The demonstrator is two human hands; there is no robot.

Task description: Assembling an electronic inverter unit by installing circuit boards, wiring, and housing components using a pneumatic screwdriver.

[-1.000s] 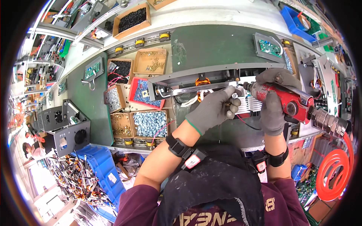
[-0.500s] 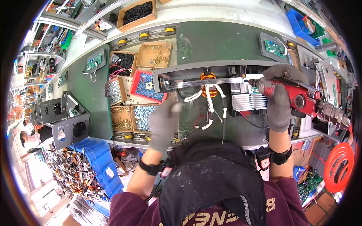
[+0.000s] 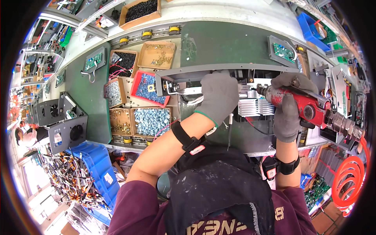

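Note:
A long grey metal housing (image 3: 188,72) lies across the green work surface in front of me. My left hand (image 3: 220,96), in a grey glove, reaches over its middle with curled fingers. The back of that hand hides the fingertips, the wire coil and most of the white leads there. My right hand (image 3: 285,119), gloved too, grips a red air screwdriver (image 3: 304,105) lying sideways. The tool's tip points left, at the housing near a white finned heat sink (image 3: 255,108). A flat metal bar (image 3: 190,91) runs along the housing's left part.
Left of the housing stand a red tray (image 3: 141,96) of blue screws and cardboard boxes (image 3: 150,55) of fasteners. Circuit boards (image 3: 284,52) lie at the back right and far left. A blue crate (image 3: 96,164) stands lower left; a coiled red hose (image 3: 347,182) hangs at the right.
My left hand has moved from beside the screw boxes, right and up, onto the middle of the housing, covering the coil. My right hand keeps the air screwdriver in nearly the same place.

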